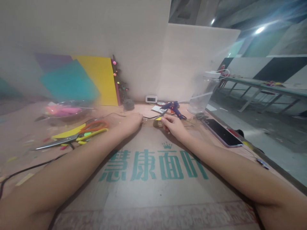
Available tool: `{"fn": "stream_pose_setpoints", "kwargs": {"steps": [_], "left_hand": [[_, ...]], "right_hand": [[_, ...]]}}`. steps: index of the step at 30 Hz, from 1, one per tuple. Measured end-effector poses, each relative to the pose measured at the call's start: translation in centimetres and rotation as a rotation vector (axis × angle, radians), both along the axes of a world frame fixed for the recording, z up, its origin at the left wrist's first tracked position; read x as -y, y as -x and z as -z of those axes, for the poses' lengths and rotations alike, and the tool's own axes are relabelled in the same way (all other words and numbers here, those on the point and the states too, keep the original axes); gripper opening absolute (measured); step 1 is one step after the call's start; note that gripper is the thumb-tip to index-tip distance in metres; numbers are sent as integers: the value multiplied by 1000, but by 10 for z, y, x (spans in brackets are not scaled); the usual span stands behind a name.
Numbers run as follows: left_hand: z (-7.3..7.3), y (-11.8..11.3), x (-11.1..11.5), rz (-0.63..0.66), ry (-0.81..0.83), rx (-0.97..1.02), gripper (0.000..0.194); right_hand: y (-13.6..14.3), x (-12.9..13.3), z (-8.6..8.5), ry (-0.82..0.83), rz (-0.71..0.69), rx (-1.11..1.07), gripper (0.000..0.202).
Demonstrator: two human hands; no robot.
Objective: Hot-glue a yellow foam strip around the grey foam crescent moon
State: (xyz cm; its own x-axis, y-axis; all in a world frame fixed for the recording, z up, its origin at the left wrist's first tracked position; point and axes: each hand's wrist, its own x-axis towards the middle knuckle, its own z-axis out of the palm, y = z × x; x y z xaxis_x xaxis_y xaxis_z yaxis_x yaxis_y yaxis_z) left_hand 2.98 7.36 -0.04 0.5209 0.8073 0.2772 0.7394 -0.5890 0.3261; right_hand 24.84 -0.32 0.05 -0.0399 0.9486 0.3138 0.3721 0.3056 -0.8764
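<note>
My right hand (173,125) pinches a small yellow piece of paper (158,118) between thumb and fingers, just above the tabletop. My left hand (136,121) is closed and low over the table, a short way to the left; what its curled fingers hold, if anything, is hidden. A dark cord (151,117) runs between the two hands. Just behind the right hand lies a dark blue glue gun (176,110), with a small red light on it. Left of my left forearm are large scissors (93,127) with orange and yellow handles, lying by a yellow paper strip (69,131).
Coloured sheets (103,81) lean on the wall beside a thin decorated stem (115,75). Nearby are a bowl of pink material (63,110), a small digital clock (151,99), a clear plastic container (200,95) and a phone (223,132). Scraps litter the left side.
</note>
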Motion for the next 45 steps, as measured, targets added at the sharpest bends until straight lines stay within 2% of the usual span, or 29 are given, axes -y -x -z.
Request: {"fn": "stream_pose_setpoints", "kwargs": {"steps": [4,6,7,9,10,12,13,14,15,16,18,19,22,24,26,29,31,32,33,36,37,39,40,42,43,44,45], "left_hand": [[-8,7,-11,-106,-18,70,27],[-17,10,-7,-84,28,106,25],[-24,11,0,-64,102,174,24],[-42,10,25,66,274,284,23],[-53,8,43,178,363,295,23],[-75,3,79,510,581,262,28],[-83,1,95,652,647,206,37],[-88,-1,107,728,675,139,49],[-88,-3,115,736,642,104,55],[-84,-5,117,681,558,93,52],[-63,-10,110,502,350,12,47],[-49,-12,104,460,276,-55,50],[-9,-17,92,441,123,-193,74],[2,-18,97,539,145,-252,79],[-2,-18,110,637,180,-243,76],[-21,-17,125,730,294,-197,77],[-27,-18,125,843,451,-148,60],[-27,-19,122,840,502,-116,57],[-24,-20,117,746,481,-70,58],[-11,-25,110,425,205,-101,80],[-9,-26,114,440,205,-141,84],[-13,-26,130,614,255,-135,83],[-20,-23,140,765,324,-118,81],[-39,-16,158,1119,611,-165,65],[-48,-11,161,1211,759,-153,68],[-55,-7,160,1193,835,-117,70],[-58,-2,154,1056,804,-91,65]], "right_hand": [[0,1,-1,16,-7,-3,29],[0,1,-2,27,-2,8,29],[0,1,-3,30,4,14,28],[0,2,-4,24,6,28,28],[0,2,-4,14,4,33,29],[0,2,-4,0,0,33,29],[0,2,-4,0,1,28,30],[0,1,-3,-1,4,20,30],[0,1,-2,-4,5,13,30],[0,0,-2,-7,1,11,30],[-1,0,-1,-17,-7,22,30],[-1,-1,0,-19,-10,31,30],[-2,-2,0,-20,-9,44,31],[-1,-3,1,-30,-15,33,31],[-1,-3,1,-21,-17,18,31],[0,-1,1,17,-1,8,30],[0,0,0,30,7,16,30],[1,1,-1,26,8,14,30],[1,2,-1,18,3,11,29],[2,2,-3,-11,-19,-5,29],[2,2,-3,-11,-21,-7,29],[3,2,-4,6,-13,-6,28],[3,2,-4,20,-5,-4,28],[3,3,-4,44,0,6,28],[3,3,-4,47,-5,11,28],[3,4,-4,43,-10,13,28],[3,4,-3,36,-17,18,28]]}}
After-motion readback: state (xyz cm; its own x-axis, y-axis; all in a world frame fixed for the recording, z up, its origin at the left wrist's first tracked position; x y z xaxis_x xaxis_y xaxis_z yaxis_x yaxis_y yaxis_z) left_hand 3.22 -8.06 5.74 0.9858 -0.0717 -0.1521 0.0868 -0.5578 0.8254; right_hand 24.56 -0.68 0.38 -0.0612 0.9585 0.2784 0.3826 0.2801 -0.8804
